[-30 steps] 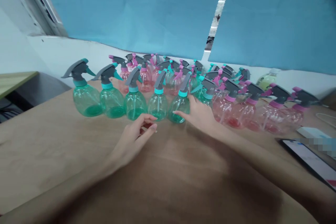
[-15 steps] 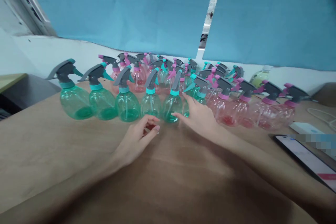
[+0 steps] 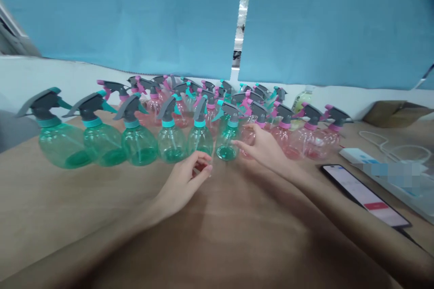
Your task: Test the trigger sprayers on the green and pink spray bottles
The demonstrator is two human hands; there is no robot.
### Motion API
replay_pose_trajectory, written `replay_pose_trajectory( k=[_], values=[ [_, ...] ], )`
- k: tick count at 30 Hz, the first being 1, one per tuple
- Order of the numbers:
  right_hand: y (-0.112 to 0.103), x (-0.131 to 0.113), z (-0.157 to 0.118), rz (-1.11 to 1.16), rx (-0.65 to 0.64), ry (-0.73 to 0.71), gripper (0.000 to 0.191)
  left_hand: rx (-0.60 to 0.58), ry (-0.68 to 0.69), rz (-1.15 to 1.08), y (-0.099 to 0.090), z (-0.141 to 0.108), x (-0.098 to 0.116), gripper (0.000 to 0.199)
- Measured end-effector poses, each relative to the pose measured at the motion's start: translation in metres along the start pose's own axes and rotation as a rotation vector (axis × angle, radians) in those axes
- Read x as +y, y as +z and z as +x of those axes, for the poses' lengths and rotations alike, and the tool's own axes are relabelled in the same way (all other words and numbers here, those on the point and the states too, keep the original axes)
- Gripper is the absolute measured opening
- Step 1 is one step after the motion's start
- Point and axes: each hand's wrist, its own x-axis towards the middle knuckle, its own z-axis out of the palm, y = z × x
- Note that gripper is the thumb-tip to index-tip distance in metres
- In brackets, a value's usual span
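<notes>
Spray bottles (image 3: 139,146) on brown table (image 3: 101,203) — blue sheeting (image 3: 135,18) behind.

Bottles (image 3: 139,146) are blocking the way back; in front of them, the table (image 3: 68,207) is leaving open room.

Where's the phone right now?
In the head view, the phone lies screen up on the table at the right, between the person's right forearm and a flat white object.

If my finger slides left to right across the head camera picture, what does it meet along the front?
First green spray bottle → second green spray bottle → third green spray bottle → left hand → right hand → phone.
</notes>
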Motion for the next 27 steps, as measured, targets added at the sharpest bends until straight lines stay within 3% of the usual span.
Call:
replay_pose_trajectory(
  k=[7,12,15,19,23,27],
  values=[
    [0.017,-0.011,0.02,0.118,-0.1,0.232,0.055,-0.035,0.004,-0.025,0.012,0.006,0.013,0.018],
    [0.024,-0.006,0.022,0.164,-0.043,0.185,0.05,-0.007,0.022,0.005,0.013,0.008,0.017,0.015],
    [0.025,-0.007,0.013,0.165,-0.032,0.152,0.055,0.123,0.047,0.042,0.014,0.014,0.025,0.017],
    [0.019,-0.014,-0.007,0.125,-0.03,0.128,0.056,0.341,0.14,0.103,0.019,0.03,0.038,0.045],
    [0.008,-0.022,-0.028,0.058,-0.108,0.102,0.055,0.308,0.143,0.084,0.028,0.048,0.047,0.077],
    [-0.003,-0.029,-0.049,0.093,-0.147,0.07,0.063,0.235,0.092,-0.04,0.035,0.06,0.051,0.089]
  ],
)
